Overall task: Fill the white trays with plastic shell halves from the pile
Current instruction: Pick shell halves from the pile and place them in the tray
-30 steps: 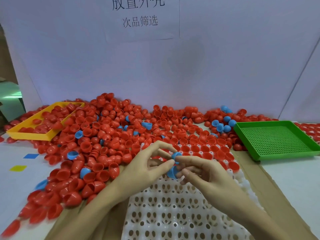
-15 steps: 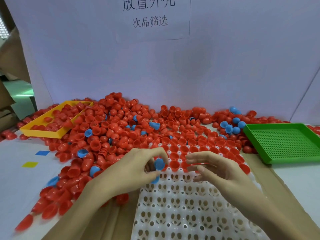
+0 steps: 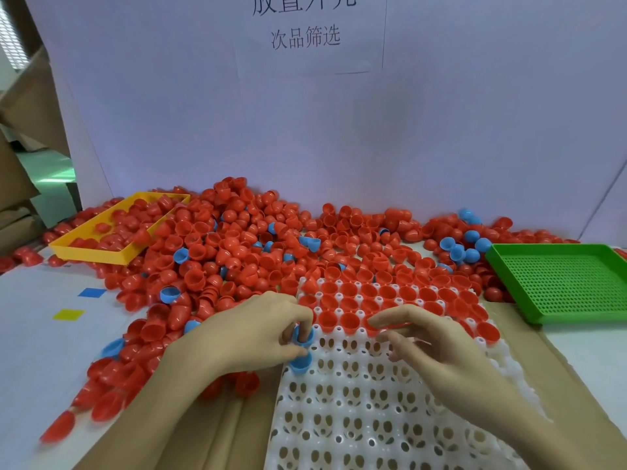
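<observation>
Red shell halves already sit open side up in the far rows of the white tray [image 3: 373, 418], which is the whole of the finished work as the head camera shows it; by my reckoning that is roughly a quarter to a third of this tray, and every pocket nearer the person shows bare with its cut-out holes. At the tray's left edge, where filled rows meet bare ones, the left hand [image 3: 251, 337] has its fingertips and thumb curled round a blue shell half [image 3: 303, 335], with a second blue shell half [image 3: 301, 362] just below it at the same edge (whether the thumb touches that one I cannot tell). The right hand [image 3: 437, 347] hovers over the tray with its fingers spread and relaxed, holding nothing. Plenty is left to draw on: the pile [image 3: 237, 252] of mostly red halves spreads across the back and left of the table. A yellow tray [image 3: 101, 254] at far left holds red halves, and a green perforated tray [image 3: 556, 283] lies at right. Brown cardboard [image 3: 210, 435] lies under the white tray on a pale tabletop, a white backboard with printed characters rises behind, and cardboard boxes stand at left.
</observation>
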The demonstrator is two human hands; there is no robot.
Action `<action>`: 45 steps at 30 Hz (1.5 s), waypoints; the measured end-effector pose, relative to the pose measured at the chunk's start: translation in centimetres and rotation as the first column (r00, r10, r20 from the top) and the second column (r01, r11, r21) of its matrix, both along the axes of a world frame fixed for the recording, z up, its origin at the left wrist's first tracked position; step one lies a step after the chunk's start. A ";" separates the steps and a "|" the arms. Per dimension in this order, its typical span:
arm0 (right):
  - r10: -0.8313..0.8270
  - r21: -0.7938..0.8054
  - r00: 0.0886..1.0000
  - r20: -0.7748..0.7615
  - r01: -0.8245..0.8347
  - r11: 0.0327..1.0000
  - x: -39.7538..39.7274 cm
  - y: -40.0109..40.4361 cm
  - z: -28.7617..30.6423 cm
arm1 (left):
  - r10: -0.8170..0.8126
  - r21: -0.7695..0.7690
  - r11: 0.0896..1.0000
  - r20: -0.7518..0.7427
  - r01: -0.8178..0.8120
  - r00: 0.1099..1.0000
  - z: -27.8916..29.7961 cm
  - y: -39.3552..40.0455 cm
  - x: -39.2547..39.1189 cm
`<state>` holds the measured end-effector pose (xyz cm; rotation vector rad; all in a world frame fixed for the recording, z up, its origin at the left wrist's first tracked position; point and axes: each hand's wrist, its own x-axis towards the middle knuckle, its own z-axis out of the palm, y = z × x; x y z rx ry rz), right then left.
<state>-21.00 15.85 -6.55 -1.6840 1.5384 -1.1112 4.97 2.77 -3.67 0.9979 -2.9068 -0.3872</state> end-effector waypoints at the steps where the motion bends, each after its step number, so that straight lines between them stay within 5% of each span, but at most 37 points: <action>1: 0.003 -0.013 0.999 -0.050 -0.004 1.000 0.1 0.0 -0.2 | -0.001 0.001 1.000 -0.002 0.001 1.000 0.0 -0.1 0.0; 7: 0.135 -0.010 0.941 -0.312 -0.145 0.989 0.5 0.1 -0.5 | -0.018 0.043 0.999 -0.032 0.019 0.999 0.1 -0.8 0.4; 15: 0.147 0.041 0.903 -0.405 -0.143 0.989 0.6 -0.7 -0.7 | 0.206 -0.045 0.962 -0.531 -0.270 0.822 -2.5 -4.8 -0.1; 20: 0.129 0.037 0.909 -0.397 -0.125 0.991 0.6 -1.1 -0.5 | 0.267 -0.129 0.921 -0.478 -0.368 0.837 -3.4 -8.1 -3.3; 23: 0.118 0.026 0.917 -0.382 -0.116 0.993 0.6 -1.2 -0.6 | 0.372 -0.274 0.869 -0.186 -0.411 0.910 -2.9 -10.3 -5.4; 26: 0.120 0.016 0.924 -0.364 -0.123 0.992 0.5 -1.1 -0.7 | 0.464 -0.241 0.860 0.000 -0.450 0.886 -2.5 -12.0 -6.3; 32: 0.110 -0.011 0.931 -0.347 -0.122 0.993 0.4 -1.0 -0.8 | 0.386 -0.219 0.851 -0.358 -0.478 0.851 -3.1 -12.7 -4.7; 38: 0.106 -0.009 0.924 -0.367 -0.117 0.993 0.5 -1.0 -1.1 | 0.373 -0.243 0.892 -0.078 -0.381 0.924 -4.6 -12.3 -4.4; 45: 0.108 -0.001 0.936 -0.334 -0.115 0.993 0.5 -0.8 -0.7 | 0.359 -0.240 0.852 -0.379 -0.465 0.853 -4.2 -11.9 -4.6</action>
